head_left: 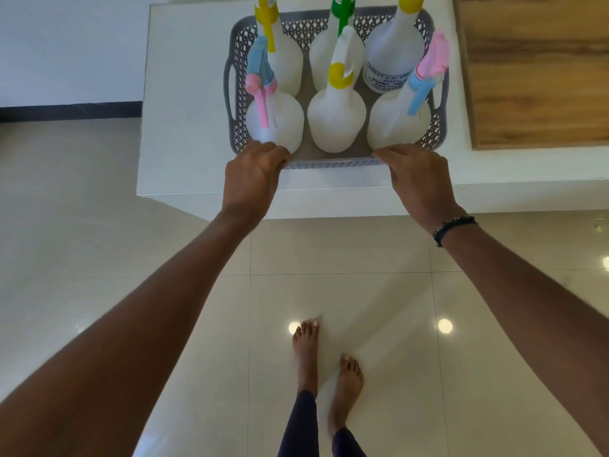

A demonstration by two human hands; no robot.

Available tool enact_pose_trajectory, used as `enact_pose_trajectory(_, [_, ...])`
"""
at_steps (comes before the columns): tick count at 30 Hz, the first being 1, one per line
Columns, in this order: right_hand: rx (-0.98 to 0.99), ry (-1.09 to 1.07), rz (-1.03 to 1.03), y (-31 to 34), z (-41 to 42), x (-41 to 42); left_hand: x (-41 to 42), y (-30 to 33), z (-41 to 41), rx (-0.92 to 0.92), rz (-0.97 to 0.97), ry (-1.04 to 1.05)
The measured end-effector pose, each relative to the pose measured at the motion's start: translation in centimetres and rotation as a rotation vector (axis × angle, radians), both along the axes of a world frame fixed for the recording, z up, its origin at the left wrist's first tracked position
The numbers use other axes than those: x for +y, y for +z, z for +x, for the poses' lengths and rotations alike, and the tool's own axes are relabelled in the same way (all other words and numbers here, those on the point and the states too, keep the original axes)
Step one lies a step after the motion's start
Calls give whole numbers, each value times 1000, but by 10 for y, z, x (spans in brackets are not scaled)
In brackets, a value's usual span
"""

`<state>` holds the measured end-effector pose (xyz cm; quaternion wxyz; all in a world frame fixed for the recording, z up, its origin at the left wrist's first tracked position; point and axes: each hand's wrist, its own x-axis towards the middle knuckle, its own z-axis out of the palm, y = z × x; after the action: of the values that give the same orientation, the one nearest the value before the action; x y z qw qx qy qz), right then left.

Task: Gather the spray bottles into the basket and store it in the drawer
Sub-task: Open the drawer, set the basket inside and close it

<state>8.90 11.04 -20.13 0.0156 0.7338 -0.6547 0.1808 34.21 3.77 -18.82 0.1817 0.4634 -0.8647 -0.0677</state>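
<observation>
A grey perforated basket (234,94) stands on a white counter (184,103) and holds several white spray bottles, all upright. In its front row are a bottle with a pink and blue head (275,122), one with a yellow collar (336,122) and another with a pink and blue head (397,123). Behind them stand a yellow-headed bottle (288,65), a green-headed bottle (321,57) and a labelled bottle (393,56). My left hand (253,179) grips the basket's near rim at its left corner. My right hand (417,179) grips the same rim at its right corner.
A wooden panel (540,70) lies to the right of the basket on the counter. The counter's front edge overhangs a glossy tiled floor (379,291). My bare feet (326,367) stand on the tiles below. A white wall with a dark skirting is at left.
</observation>
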Motion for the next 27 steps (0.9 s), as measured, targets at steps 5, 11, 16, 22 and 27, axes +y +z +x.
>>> enact_pose_trajectory(5, [-58,-20,-6,13,15,4,15,-1,2,145,18,86])
enact_pose_trajectory(11, [-18,238,67,-14,93,33,70,-35,52,592,210,604])
enact_pose_trajectory(16, [18,331,135,-59,157,29,62,-77,121,718,599,885])
enact_pose_trajectory(22, [20,221,162,-94,202,21,0,-103,169,1031,678,983])
enact_pose_trajectory(27, [21,154,165,-106,214,14,-24,-111,182,1098,614,1023])
